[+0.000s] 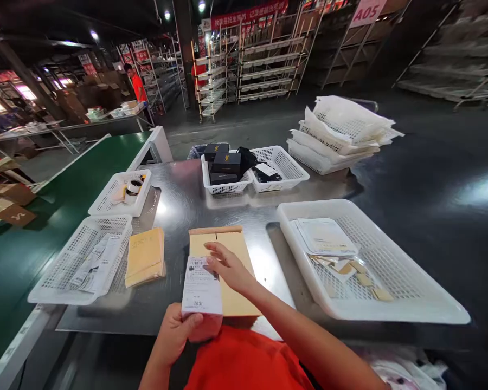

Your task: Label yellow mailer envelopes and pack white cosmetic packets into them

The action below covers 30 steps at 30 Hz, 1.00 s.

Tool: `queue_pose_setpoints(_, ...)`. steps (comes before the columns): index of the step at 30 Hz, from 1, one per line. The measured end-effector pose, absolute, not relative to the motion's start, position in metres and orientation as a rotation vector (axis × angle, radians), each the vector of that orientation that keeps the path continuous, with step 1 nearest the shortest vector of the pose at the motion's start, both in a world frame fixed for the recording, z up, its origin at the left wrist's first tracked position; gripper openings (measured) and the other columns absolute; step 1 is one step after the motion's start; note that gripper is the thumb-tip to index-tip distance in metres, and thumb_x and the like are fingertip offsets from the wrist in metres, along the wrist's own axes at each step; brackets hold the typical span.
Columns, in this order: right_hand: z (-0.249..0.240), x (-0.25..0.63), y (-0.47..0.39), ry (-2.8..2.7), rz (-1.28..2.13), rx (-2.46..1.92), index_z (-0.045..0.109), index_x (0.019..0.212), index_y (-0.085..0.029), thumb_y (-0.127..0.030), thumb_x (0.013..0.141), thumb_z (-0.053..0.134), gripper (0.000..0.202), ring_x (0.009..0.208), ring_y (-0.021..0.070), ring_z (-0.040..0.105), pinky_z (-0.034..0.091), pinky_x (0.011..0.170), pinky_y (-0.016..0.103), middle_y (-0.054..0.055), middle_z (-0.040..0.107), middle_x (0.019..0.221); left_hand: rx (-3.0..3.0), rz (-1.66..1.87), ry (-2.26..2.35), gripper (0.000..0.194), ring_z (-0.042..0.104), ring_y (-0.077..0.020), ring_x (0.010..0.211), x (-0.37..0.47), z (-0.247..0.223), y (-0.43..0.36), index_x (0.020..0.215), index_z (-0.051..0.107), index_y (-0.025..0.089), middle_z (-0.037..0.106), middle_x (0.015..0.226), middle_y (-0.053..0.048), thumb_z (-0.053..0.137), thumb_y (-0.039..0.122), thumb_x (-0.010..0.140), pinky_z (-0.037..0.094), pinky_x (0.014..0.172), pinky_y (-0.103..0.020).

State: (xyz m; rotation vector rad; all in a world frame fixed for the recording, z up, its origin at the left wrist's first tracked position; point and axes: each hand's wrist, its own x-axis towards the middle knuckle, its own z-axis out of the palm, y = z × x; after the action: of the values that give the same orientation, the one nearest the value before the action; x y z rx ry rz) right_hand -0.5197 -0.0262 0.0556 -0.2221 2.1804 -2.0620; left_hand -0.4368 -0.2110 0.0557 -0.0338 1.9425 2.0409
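My left hand [179, 331] grips the lower end of a white box with a printed label [202, 287] near the table's front edge. Over the top right corner of that label, my right hand [230, 266] has its fingers apart, with the fingertips at or just above the box's surface. Beneath the box and right hand lies a yellow padded envelope [238, 295], its brown flap strip at the far end. To the left, a stack of smaller yellow envelopes [145, 254] rests on the metal table [174, 206].
Baskets with papers [79, 227] and tape [101, 197] stand left. Black boxes [226, 162] fill one back basket [228, 188]; another [293, 173] adjoins it. A large tray [406, 276] sits right, stacked baskets [329, 157] behind it. A green conveyor [77, 176] runs left; a person [138, 86] stands beyond.
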Motion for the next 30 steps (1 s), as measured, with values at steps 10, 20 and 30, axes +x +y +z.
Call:
queue_pose_setpoints(10,0.059,-0.460,-0.006,2.029,-1.675,-0.891,0.067,0.115,-0.018,-0.056,0.093,0.046,0.050,0.082,0.0177,0.062,0.048,0.080,0.031,0.006,0.070,0.090,0.191,1.824,1.859,0.043,0.063,-0.0214,0.078,-0.439,0.050,-0.204,0.095,0.077,0.015,0.074,0.083,-0.008,0.060,0.053,0.083,0.048,0.078,-0.030)
queue_pose_setpoints(20,0.014,-0.501,0.042,1.666,-2.135,0.036,0.058,0.064,-0.017,-0.068,0.070,0.068,0.052,0.051,0.0087,0.048,0.034,0.036,0.017,-0.004,0.050,0.058,0.175,1.375,1.871,0.053,0.044,-0.0136,0.061,-0.435,0.027,-0.265,0.077,0.074,0.012,0.061,0.064,-0.003,0.061,0.064,0.076,0.034,0.058,-0.023)
queue_pose_setpoints(30,-0.058,-0.494,0.035,2.812,-1.559,-0.686,0.067,0.117,-0.024,-0.038,0.096,0.046,0.033,0.131,0.0264,0.048,0.043,0.108,0.050,0.012,0.059,0.133,-0.121,1.491,2.098,0.051,0.056,-0.0188,0.066,-0.433,0.012,-0.317,0.068,0.076,0.014,0.072,0.069,-0.007,0.067,0.064,0.069,0.043,0.063,-0.026)
